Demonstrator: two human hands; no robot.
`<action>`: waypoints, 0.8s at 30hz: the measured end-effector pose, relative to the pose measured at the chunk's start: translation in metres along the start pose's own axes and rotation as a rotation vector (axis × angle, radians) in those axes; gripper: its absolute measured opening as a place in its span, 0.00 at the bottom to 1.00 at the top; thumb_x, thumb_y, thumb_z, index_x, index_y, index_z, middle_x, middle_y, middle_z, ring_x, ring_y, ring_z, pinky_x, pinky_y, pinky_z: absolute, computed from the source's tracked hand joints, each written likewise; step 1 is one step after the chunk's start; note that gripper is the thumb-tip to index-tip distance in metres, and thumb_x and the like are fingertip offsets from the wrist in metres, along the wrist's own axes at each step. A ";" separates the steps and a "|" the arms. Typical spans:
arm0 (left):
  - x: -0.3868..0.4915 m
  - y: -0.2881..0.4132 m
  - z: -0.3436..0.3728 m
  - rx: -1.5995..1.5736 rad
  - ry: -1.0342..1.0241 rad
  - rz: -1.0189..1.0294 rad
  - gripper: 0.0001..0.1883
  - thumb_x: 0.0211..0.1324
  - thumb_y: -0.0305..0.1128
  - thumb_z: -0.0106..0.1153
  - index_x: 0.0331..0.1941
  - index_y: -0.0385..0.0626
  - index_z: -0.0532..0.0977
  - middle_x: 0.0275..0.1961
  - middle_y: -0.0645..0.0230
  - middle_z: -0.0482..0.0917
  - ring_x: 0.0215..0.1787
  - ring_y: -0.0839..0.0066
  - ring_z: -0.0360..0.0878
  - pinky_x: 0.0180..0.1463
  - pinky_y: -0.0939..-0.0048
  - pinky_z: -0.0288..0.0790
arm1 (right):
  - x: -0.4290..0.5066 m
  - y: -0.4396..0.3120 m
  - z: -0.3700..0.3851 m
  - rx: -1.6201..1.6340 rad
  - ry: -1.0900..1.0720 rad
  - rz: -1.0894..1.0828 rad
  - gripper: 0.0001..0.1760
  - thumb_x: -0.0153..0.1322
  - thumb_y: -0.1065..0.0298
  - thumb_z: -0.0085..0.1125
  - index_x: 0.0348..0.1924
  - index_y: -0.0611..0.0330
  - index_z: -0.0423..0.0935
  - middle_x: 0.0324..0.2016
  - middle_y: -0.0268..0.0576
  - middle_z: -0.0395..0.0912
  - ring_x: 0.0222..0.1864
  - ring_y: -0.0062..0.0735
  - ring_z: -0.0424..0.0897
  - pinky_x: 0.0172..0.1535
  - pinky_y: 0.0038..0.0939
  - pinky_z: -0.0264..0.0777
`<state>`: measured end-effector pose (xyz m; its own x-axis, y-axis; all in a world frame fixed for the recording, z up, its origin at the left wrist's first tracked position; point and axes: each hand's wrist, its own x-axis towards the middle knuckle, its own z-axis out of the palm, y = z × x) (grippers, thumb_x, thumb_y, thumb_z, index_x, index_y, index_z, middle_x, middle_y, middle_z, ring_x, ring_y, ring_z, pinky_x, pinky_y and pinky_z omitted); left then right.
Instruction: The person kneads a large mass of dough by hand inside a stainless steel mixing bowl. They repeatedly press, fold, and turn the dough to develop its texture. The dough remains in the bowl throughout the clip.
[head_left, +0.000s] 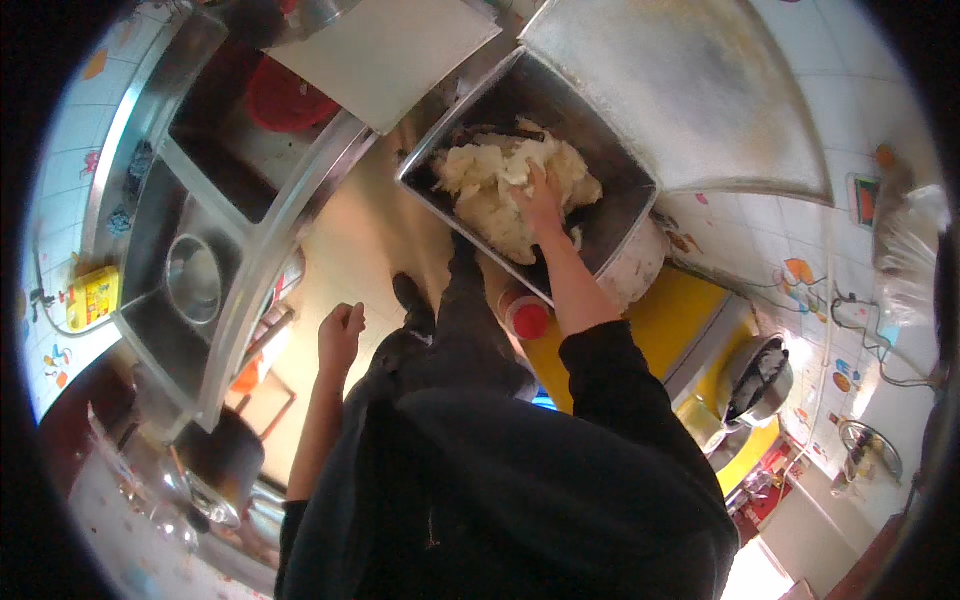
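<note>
A torn, lumpy mass of pale dough (495, 187) lies in a deep rectangular metal tub (619, 161). It looks like the tub of a dough mixer. My right hand (541, 202) reaches into the tub and rests on the dough with its fingers spread. The fingertips press against the dough and are partly hidden. My left hand (341, 334) hangs low at my side above the floor, fingers loosely curled, with nothing seen in it. A large pale metal lid (697, 97) is raised at the tub's far right side.
To the left stands a metal sink (259, 232) with a red basin (289, 97) and a round metal bowl (193, 277). A container with a red top (529, 319) sits near the tub. Right of me, a yellow surface (622, 337) bears a metal pot (761, 379).
</note>
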<state>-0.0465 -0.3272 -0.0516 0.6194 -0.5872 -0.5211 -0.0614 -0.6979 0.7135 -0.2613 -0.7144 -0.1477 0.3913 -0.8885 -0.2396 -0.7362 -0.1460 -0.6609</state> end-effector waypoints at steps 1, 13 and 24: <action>-0.008 -0.002 -0.005 0.037 -0.013 -0.029 0.20 0.68 0.44 0.56 0.29 0.36 0.76 0.24 0.62 0.80 0.26 0.74 0.78 0.35 0.70 0.71 | -0.009 -0.010 0.003 -0.038 -0.018 0.028 0.36 0.67 0.48 0.66 0.68 0.42 0.69 0.73 0.54 0.54 0.74 0.56 0.53 0.72 0.48 0.53; -0.011 -0.013 -0.023 0.078 -0.003 0.081 0.19 0.68 0.42 0.56 0.28 0.37 0.76 0.23 0.64 0.80 0.26 0.75 0.77 0.34 0.72 0.70 | -0.028 -0.127 0.033 -0.701 -0.203 -0.289 0.30 0.67 0.39 0.62 0.59 0.38 0.78 0.71 0.40 0.59 0.73 0.55 0.53 0.73 0.62 0.42; -0.011 -0.006 -0.030 -0.061 -0.058 0.080 0.19 0.69 0.41 0.56 0.27 0.37 0.75 0.22 0.68 0.78 0.25 0.80 0.73 0.33 0.75 0.68 | -0.089 -0.046 -0.042 -0.289 0.174 -0.024 0.25 0.68 0.49 0.64 0.58 0.38 0.78 0.68 0.42 0.62 0.68 0.52 0.63 0.67 0.45 0.64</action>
<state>-0.0293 -0.3040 -0.0362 0.5678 -0.6638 -0.4868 -0.0596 -0.6229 0.7800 -0.2860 -0.6466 -0.0661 0.3286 -0.9407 -0.0847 -0.8637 -0.2630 -0.4300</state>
